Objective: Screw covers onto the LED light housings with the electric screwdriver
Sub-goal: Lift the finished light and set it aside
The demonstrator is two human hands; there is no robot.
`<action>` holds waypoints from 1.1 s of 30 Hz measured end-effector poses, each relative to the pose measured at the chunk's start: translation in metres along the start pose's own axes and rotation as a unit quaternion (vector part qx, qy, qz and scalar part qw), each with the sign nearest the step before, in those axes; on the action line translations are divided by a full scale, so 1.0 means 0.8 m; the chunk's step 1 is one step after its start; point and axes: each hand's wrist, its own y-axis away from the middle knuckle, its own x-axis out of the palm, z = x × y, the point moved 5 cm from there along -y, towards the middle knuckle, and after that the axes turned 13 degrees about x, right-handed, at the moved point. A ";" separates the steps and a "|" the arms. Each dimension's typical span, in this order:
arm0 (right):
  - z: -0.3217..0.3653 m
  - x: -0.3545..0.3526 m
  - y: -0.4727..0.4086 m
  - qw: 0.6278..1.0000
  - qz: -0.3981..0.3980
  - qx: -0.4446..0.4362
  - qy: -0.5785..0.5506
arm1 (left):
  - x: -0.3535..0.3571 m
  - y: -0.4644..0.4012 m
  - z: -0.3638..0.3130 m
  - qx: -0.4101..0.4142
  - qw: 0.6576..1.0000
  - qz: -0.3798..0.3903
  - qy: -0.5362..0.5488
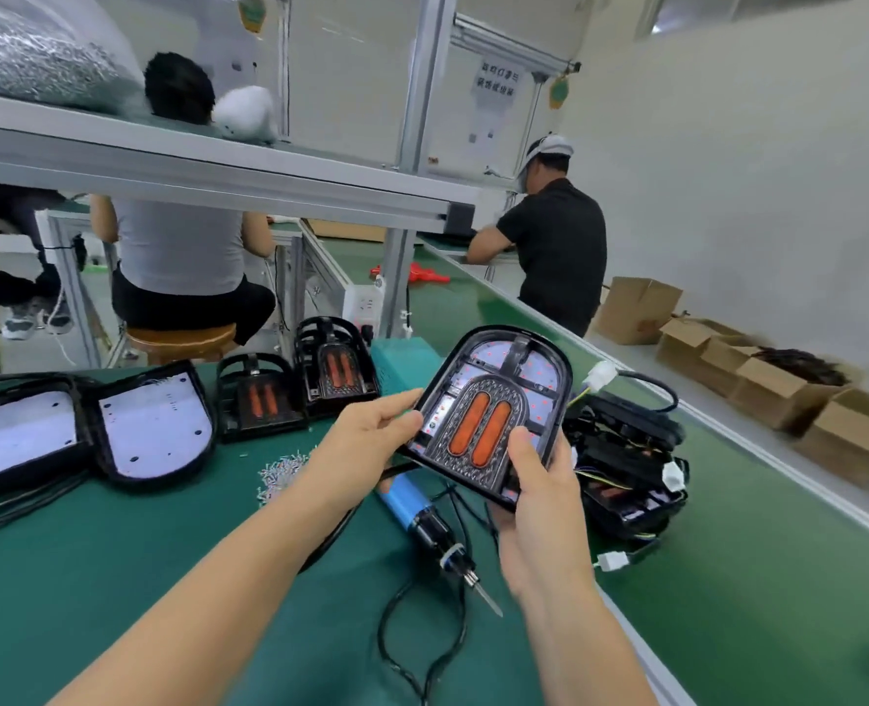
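Observation:
I hold an arched black LED light housing (493, 400) with its cover and two orange strips above the green table (91, 552). My left hand (371, 430) grips its left edge. My right hand (534, 481) grips its lower right corner, thumb on the cover's face. The blue and black electric screwdriver (422, 517) lies on the table under the housing, bit pointing toward me. A pile of small screws (282, 471) lies to its left. Two open housings with white boards (152, 425) lie at the left. Two covers (262, 400) stand behind the screws.
A stack of finished lights with wires and white connectors (626, 466) sits to the right. A teal box (402, 359) stands behind. Other people sit and stand at nearby benches. Cardboard boxes (779, 379) line the floor right. A metal shelf (208, 165) hangs overhead.

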 end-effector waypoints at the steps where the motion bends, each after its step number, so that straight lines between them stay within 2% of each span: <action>1: 0.004 -0.012 0.000 1.000 -0.011 -0.006 -0.005 | 0.013 -0.004 0.000 0.002 1.000 0.012 0.001; 12: 0.039 -0.133 0.007 0.989 -0.134 -0.059 -0.036 | 0.151 -0.029 0.001 0.024 0.987 0.160 -0.003; 21: 0.037 -0.195 0.010 0.976 -0.204 -0.068 -0.038 | 0.210 -0.024 0.030 -0.014 0.976 0.198 -0.094; 25: 0.035 -0.220 0.004 0.966 -0.240 -0.069 -0.064 | 0.226 -0.023 0.028 0.014 0.964 0.223 -0.141; 28: 0.038 -0.233 -0.006 0.959 -0.263 -0.073 -0.082 | 0.236 -0.021 0.022 0.062 0.939 0.264 -0.211; 33: 0.045 -0.247 -0.025 0.951 -0.283 -0.065 -0.110 | 0.246 -0.010 0.028 0.166 0.861 0.302 -0.374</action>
